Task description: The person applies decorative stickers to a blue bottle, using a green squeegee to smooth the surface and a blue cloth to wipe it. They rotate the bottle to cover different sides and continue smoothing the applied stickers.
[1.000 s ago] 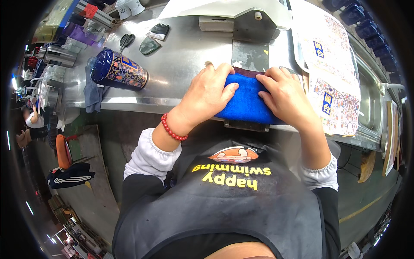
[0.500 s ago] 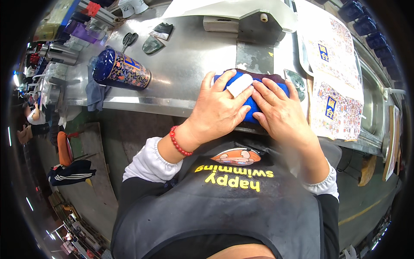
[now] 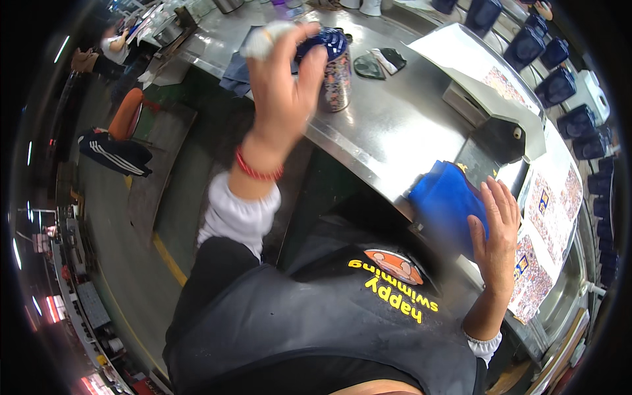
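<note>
My left hand (image 3: 280,99) is raised at the far edge of the metal bench, fingers apart. It is beside the glossy blue top of a cylindrical patterned jar (image 3: 337,89); whether it touches the jar I cannot tell. A blurred white wrapping (image 3: 266,39) shows at one of its fingers. My right hand (image 3: 497,230) has its fingers stretched out at the right edge of a blue cloth (image 3: 451,197). The cloth lies by the bench's near edge, in front of a dark plate.
Printed floral sheets (image 3: 556,204) lie at the right, beside a metal sink (image 3: 569,283). A dark angled bracket (image 3: 503,135) stands on the bench (image 3: 388,125). Several blue jars (image 3: 556,85) line the far right. An orange chair (image 3: 125,115) with a dark jacket is at the left.
My left hand has left the blue cloth and gone left to the patterned jar. My right hand has shifted to the cloth's right side. The whole view has turned left.
</note>
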A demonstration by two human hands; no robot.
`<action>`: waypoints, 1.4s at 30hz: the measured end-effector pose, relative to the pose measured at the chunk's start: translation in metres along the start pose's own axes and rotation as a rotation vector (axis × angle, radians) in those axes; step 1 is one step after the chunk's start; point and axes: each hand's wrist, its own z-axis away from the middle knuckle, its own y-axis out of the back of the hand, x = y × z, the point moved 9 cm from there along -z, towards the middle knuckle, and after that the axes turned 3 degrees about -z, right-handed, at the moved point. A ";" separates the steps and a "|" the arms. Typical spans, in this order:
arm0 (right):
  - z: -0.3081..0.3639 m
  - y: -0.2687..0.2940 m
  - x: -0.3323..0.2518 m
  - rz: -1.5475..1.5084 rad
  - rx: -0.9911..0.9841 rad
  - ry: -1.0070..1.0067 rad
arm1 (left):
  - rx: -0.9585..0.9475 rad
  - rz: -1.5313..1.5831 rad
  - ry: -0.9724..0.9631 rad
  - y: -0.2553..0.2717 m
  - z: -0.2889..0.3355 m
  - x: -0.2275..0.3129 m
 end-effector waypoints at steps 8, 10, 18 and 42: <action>-0.010 -0.020 -0.025 -0.122 -0.058 0.092 | -0.333 -0.209 -0.124 -0.047 -0.041 -0.050; -0.009 -0.019 -0.027 -0.144 -0.052 0.100 | -0.339 -0.169 -0.075 -0.046 -0.042 -0.051; -0.014 -0.016 -0.023 -0.163 0.043 0.107 | -0.343 -0.187 -0.124 -0.030 -0.038 -0.002; 0.078 0.025 0.020 -0.085 0.580 -0.004 | -0.805 1.559 0.481 -0.235 -0.001 0.174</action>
